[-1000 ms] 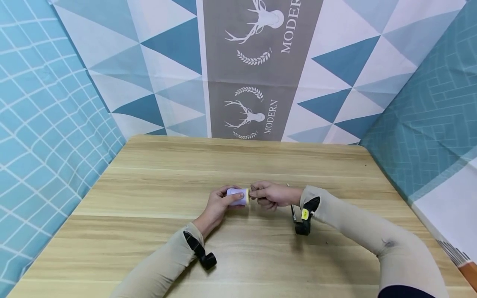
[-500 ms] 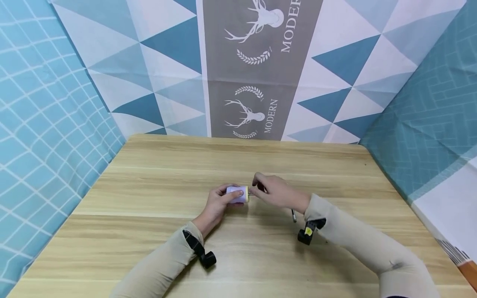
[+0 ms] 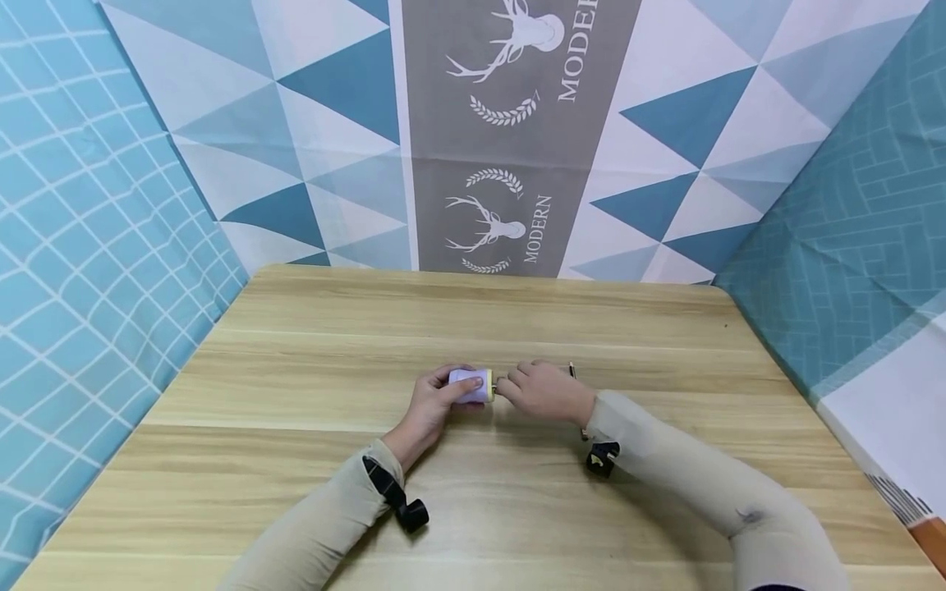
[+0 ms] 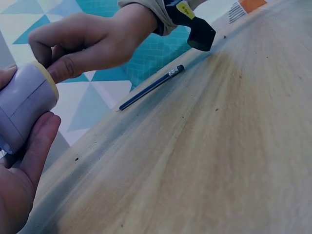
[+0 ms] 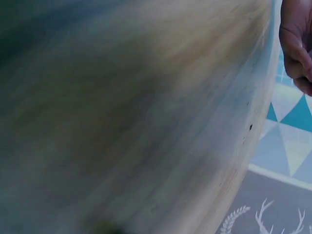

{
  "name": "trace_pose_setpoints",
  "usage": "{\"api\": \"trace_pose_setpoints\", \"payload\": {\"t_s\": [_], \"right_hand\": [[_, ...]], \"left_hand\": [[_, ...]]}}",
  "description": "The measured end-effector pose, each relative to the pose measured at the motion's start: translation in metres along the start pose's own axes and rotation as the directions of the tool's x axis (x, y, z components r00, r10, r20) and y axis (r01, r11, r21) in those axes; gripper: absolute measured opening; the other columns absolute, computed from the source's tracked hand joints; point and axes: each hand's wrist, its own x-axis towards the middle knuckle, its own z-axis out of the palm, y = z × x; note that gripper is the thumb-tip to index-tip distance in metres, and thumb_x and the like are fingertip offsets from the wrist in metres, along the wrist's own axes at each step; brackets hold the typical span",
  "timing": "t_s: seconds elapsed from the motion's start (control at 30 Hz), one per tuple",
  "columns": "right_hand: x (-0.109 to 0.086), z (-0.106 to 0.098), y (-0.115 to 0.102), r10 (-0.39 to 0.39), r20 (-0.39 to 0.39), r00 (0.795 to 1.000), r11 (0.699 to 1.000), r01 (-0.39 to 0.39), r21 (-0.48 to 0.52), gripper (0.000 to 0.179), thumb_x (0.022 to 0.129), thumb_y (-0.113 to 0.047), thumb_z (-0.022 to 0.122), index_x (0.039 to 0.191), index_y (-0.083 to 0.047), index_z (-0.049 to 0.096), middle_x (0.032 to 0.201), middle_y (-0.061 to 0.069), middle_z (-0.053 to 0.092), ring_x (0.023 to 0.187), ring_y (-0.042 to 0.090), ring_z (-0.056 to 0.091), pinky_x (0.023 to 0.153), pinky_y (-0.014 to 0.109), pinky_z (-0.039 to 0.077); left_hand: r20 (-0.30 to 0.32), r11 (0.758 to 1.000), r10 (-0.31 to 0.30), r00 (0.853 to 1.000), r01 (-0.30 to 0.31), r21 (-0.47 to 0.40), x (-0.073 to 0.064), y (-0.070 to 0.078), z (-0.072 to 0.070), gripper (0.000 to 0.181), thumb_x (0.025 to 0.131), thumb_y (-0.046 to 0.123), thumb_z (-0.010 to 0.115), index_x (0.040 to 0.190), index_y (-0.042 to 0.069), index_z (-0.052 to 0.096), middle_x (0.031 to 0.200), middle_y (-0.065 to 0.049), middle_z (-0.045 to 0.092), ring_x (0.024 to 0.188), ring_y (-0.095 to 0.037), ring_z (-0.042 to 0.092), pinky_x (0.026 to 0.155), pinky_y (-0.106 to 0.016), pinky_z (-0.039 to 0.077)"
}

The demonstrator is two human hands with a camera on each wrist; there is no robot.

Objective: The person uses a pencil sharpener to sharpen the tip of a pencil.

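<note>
In the head view, my left hand [image 3: 432, 404] holds a lavender pencil sharpener [image 3: 467, 386] with a yellow rim on its side above the table. Thumb and fingers wrap its body, and the rim faces right. My right hand [image 3: 545, 392] is at the rim end, its curled fingers pinching the thin metal crank [image 3: 495, 387], which is mostly hidden by them. In the left wrist view, the sharpener [image 4: 29, 105] is at the left edge, and the right hand [image 4: 97, 41] reaches in from above with bent fingers.
A dark pencil [image 4: 151, 87] lies on the wooden table [image 3: 332, 492]; in the head view, the right forearm partly covers it. Patterned cloth walls [image 3: 325, 123] stand behind and on both sides. The right wrist view shows mostly blurred tabletop [image 5: 161, 112].
My right hand has swung up and over, then down again at the rim end of the sharpener, its back now upward. The left hand and the sharpener have stayed nearly still.
</note>
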Motion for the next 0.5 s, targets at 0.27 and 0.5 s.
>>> {"api": "trace_pose_setpoints", "payload": {"t_s": [0.27, 0.5], "right_hand": [[0.010, 0.001, -0.004, 0.232, 0.118, 0.966, 0.879, -0.260, 0.399, 0.017, 0.103, -0.013, 0.047, 0.087, -0.009, 0.042, 0.055, -0.008, 0.040, 0.046, 0.005, 0.034, 0.037, 0.015, 0.028], [0.022, -0.013, 0.003, 0.358, 0.630, 0.689, 0.104, -0.700, 0.706, 0.020, 0.099, -0.010, 0.052, 0.080, -0.009, 0.045, 0.059, -0.006, 0.038, 0.048, 0.006, 0.032, 0.041, 0.018, 0.027]], "left_hand": [[0.000, 1.000, -0.017, 1.000, 0.017, -0.024, 0.001, 0.000, -0.002, 0.013, 0.083, -0.008, 0.068, 0.094, -0.002, 0.071, 0.096, -0.010, 0.065, 0.081, -0.021, 0.066, 0.070, -0.042, 0.065], [-0.005, 1.000, -0.029, 1.000, 0.029, -0.010, 0.000, 0.000, -0.002, 0.015, 0.082, -0.008, 0.069, 0.096, -0.003, 0.071, 0.096, -0.011, 0.064, 0.081, -0.022, 0.067, 0.071, -0.042, 0.065]]}}
